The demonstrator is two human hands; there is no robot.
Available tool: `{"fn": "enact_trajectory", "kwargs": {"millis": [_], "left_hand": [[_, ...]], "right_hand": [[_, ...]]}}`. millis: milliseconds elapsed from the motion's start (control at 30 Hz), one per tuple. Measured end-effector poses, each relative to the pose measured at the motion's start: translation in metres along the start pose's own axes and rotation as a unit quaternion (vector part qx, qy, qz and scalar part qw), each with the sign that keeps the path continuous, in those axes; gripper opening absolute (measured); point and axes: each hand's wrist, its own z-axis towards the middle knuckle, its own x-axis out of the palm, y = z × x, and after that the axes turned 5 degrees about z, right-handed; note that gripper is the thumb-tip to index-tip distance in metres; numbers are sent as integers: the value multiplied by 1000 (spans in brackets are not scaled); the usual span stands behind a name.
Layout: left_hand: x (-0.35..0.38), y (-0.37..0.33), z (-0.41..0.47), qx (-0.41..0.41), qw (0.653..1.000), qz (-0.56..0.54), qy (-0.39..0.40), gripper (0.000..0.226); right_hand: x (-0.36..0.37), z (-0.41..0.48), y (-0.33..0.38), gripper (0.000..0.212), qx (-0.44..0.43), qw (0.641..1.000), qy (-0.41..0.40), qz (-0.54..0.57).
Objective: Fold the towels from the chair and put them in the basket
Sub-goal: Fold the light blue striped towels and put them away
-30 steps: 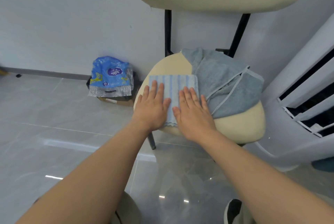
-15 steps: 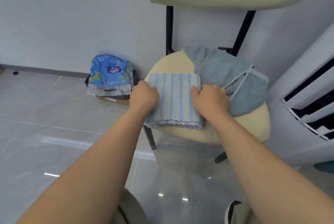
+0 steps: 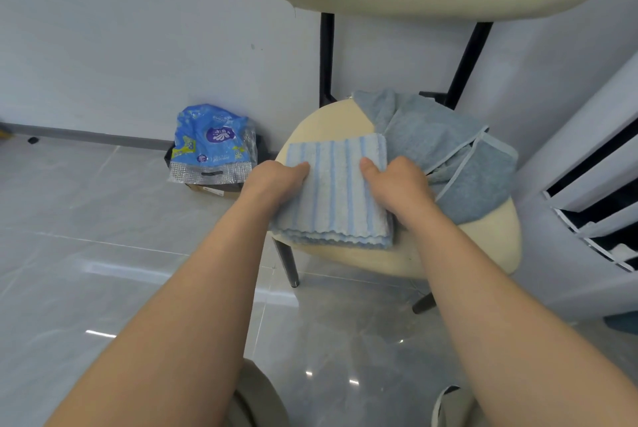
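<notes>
A blue printed plastic pack sits on the glossy grey tiled floor against the pale wall. Its silvery lower edge lies over a flat cardboard box. Left of the pack, a dark skirting strip runs along the wall's foot, with a small black object just beside it. Well right of the pack stands a white slatted unit.

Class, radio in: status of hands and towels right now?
Left hand and right hand grip folded striped towel. Grey towel lies crumpled on chair. Basket not in view.
</notes>
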Motion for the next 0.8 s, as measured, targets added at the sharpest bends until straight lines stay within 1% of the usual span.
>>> {"fn": "enact_trajectory", "kwargs": {"millis": [100, 167, 233, 267, 333, 433, 500, 633, 800], "left_hand": [[-6, -4, -8, -12, 999, -33, 22, 69], [-9, -6, -13, -26, 994, -98, 37, 69], [-10, -7, -17, -31, 985, -159, 52, 70], [-12, -8, -19, -29, 980, -186, 58, 66], [-15, -12, -23, -20, 967, -244, 73, 52], [-23, -18, -33, -4, 932, -344, 111, 34], [-27, -20, -38, 7, 908, -391, 150, 32], [-24, -21, -45, 12, 883, -417, 217, 34], [-14, -22, -41, 4, 856, -449, 258, 44]], "right_hand": [[-3, 1, 2, 55, 10, 986, 26, 167], [-5, -1, 3, 50, 19, 973, 42, 227], [-7, -3, 2, 48, 18, 966, 47, 254], [-8, -5, 2, 48, 16, 963, 45, 264], [-13, -8, 3, 46, 11, 956, 34, 293], [-26, -14, 8, 42, 11, 939, 20, 344], [-33, -15, 8, 42, 11, 933, 18, 360], [-41, -15, -2, 40, 9, 933, 21, 360], [-45, -16, -11, 36, -9, 937, 11, 348]]}}
